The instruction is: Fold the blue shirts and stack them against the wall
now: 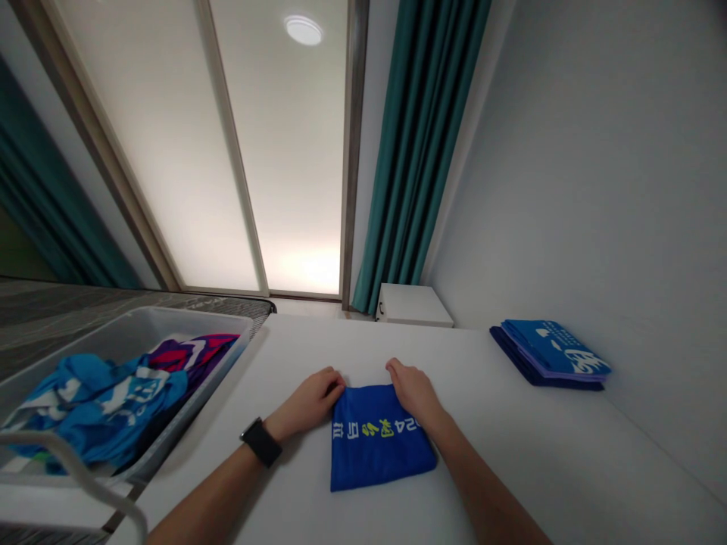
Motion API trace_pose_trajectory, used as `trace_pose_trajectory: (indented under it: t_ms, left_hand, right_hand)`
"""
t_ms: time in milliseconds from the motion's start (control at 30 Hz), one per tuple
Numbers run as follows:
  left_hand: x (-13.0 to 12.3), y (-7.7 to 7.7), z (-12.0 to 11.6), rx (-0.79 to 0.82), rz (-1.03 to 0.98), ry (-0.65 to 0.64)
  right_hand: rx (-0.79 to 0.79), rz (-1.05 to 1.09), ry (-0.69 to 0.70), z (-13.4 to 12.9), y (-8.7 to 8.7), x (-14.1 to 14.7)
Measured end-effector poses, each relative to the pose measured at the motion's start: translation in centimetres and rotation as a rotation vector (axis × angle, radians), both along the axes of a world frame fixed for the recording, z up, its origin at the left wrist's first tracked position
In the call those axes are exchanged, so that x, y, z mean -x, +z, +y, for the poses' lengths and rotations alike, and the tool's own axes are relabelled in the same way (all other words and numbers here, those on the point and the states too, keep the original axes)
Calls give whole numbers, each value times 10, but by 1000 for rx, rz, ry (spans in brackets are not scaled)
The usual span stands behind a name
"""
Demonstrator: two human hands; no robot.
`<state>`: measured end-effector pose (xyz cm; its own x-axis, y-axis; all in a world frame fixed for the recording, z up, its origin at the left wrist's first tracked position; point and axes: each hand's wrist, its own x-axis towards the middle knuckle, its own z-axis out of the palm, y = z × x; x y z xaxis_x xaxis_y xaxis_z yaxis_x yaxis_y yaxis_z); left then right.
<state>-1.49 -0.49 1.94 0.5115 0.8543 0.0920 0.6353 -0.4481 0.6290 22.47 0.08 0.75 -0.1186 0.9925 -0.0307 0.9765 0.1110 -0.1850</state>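
Observation:
A blue T-shirt (375, 454), folded into a small near-square with white and yellow lettering, lies flat on the white table (273, 499) in front of me. At its far left corner, my left hand (315, 397) is closed, thumb and fingers pinching the edge; a black watch sits on that wrist. My right hand (413, 390) has its fingers closed on the far right corner and covers part of the lettering.
On the left stands a clear plastic bin (238, 325) holding crumpled blue and purple-red clothes (107, 401). A stack of folded clothes (553, 352) lies at the table's right, near the wall. A white cabinet (414, 303) stands beyond the far edge. A grey curved bar (73, 462) crosses the lower left.

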Motion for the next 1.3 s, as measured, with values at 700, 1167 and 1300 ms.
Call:
trace_pose_trajectory:
  t_ms: [700,1167,1300]
  left_hand:
    - [5,-9,0,-36,54,27]
    - [7,-8,-2,-160,127,64]
    - [-5,8,-16,-318,112,24]
  right_hand:
    - [-39,24,-67,-4,1,-1]
    - [-139,138,-61,-1,-10,-4]
    - [-201,297,-56,1,-11,-13]
